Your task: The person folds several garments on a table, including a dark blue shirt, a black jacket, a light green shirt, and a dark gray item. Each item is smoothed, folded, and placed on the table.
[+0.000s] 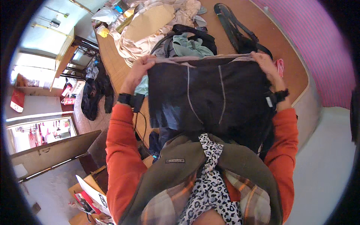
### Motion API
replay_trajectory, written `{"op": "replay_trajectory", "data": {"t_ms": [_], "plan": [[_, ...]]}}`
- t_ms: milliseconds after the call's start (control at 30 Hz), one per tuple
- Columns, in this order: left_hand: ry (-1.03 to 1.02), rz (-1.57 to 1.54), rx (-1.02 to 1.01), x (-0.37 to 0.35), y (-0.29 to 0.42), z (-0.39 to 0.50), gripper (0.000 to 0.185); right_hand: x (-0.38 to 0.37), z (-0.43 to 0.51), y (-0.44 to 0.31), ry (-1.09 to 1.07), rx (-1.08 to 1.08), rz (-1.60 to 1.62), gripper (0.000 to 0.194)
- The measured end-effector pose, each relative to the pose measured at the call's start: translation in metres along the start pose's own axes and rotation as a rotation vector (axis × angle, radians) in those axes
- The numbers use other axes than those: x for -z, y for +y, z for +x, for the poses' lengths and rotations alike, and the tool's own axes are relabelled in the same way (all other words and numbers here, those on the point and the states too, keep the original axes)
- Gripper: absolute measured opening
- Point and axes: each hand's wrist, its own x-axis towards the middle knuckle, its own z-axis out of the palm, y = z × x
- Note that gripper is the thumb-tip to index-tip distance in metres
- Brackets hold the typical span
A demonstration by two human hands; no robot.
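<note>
Stretched out before me is a pair of black boxer shorts [206,92] with two pale curved seams and a pinkish waistband [197,58]. My left hand [144,63] pinches the band's left end. The right end of the band is in the grip of my right hand [261,60]. A dark strap with a small black device circles each wrist. Beyond the shorts lies a heap with a pale green cloth [192,45] on black and grey garments. The shorts hide part of the surface below.
Cream crumpled fabric [135,45] and an oval tan board [152,22] lie at the back of the brown surface [287,53]. A black strapped bag [239,33] sits back right, near a striped pink cloth [323,47]. A cable [144,123] hangs at left.
</note>
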Motion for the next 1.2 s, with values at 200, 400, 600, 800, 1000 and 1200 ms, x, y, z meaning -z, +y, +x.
{"op": "replay_trajectory", "data": {"t_ms": [200,400,600,800,1000,1200], "plan": [[-0.077,0.115,0.177,-0.015,-0.038,-0.008,0.016,-0.052,-0.01,0.024,-0.259,0.05,-0.145,0.036],[-0.077,0.166,0.11,-0.081,0.017,-0.083,0.019,-0.12,-0.112,-0.04,-0.071,0.06,0.101,0.032],[0.057,0.175,-0.083,-0.167,-0.003,-0.131,0.035,-0.206,-0.184,-0.077,-0.377,0.167,0.646,0.036],[0.052,-0.007,-0.135,-0.161,0.025,-0.137,0.022,-0.147,-0.143,-0.078,-0.502,0.283,0.249,0.046],[-0.207,0.007,-0.372,-0.135,0.119,-0.135,0.02,-0.091,-0.102,-0.108,-0.628,0.469,0.39,0.109],[-0.231,0.038,-0.509,-0.103,0.188,-0.11,0.034,-0.061,-0.097,-0.169,-0.57,0.855,0.155,0.119]]}}
